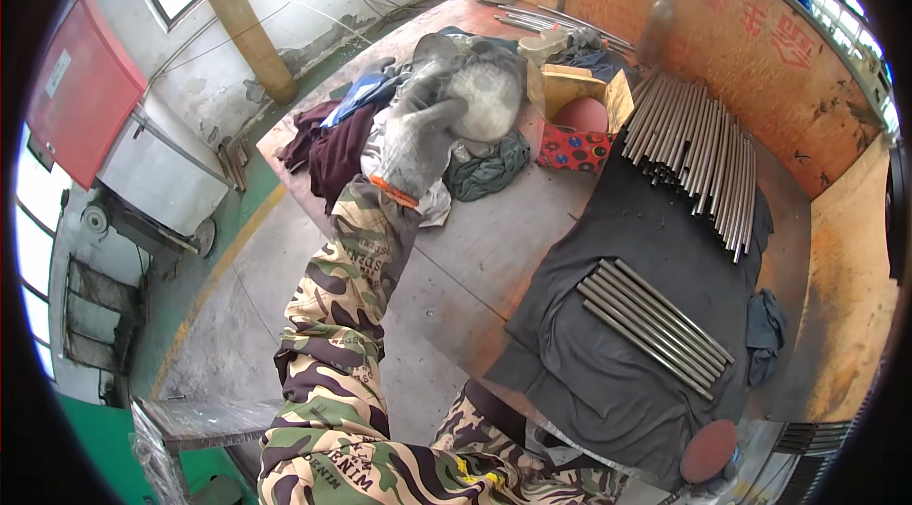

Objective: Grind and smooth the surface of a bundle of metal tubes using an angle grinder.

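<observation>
My left hand (418,130), in a grey knit glove with an orange cuff, reaches out over the heap of cloths at the table's far side. Its fingers are closed on a pale grey, rounded thing (484,101) whose kind I cannot make out. Under and beside it lie a maroon cloth (328,149), a blue cloth (366,87) and a dark green cloth (489,168). My right hand is not in view. On a dark cloth (560,315) to the right, several metal tubes (655,324) lie side by side.
A larger stack of metal tubes (698,144) lies farther back by the orange board (760,58). Near it stand a patterned open box (575,149) holding a reddish disc and a spray bottle (657,16). Another reddish disc (710,453) is at the near right edge.
</observation>
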Motion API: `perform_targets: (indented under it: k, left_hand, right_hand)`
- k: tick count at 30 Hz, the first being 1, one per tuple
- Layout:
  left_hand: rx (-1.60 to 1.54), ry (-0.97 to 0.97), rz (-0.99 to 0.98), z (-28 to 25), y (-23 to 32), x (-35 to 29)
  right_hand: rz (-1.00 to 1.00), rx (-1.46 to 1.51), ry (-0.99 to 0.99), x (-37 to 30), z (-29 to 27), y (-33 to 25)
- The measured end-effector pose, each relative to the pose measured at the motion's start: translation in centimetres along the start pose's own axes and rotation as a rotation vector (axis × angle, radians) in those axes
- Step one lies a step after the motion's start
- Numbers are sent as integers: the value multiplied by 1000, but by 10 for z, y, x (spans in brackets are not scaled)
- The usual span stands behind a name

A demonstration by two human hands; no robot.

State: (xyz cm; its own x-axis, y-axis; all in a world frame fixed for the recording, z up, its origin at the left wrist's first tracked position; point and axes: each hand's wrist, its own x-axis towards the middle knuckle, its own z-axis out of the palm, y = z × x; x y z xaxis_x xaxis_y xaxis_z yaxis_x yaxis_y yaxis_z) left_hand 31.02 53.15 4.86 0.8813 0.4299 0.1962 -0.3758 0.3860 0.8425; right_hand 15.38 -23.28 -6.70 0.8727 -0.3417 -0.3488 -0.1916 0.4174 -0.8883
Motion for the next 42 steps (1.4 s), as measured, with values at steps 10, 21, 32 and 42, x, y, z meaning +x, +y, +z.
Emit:
perform_targets:
  k: [10, 21, 32, 42]
  left_hand:
    - [1179, 74, 1074, 23, 33, -107]
    - [1211, 33, 1041, 15, 42, -143]
    - [1210, -50, 1046, 15, 39, -146]
    - [1177, 158, 616, -15, 2, -105]
  right_hand:
    - [-11, 20, -107, -29, -33, -17]
    - [-11, 25, -193, -38, -47, -26]
    - [-2, 11, -189, -41, -50, -28]
    - [1, -1, -135, -40, -55, -21]
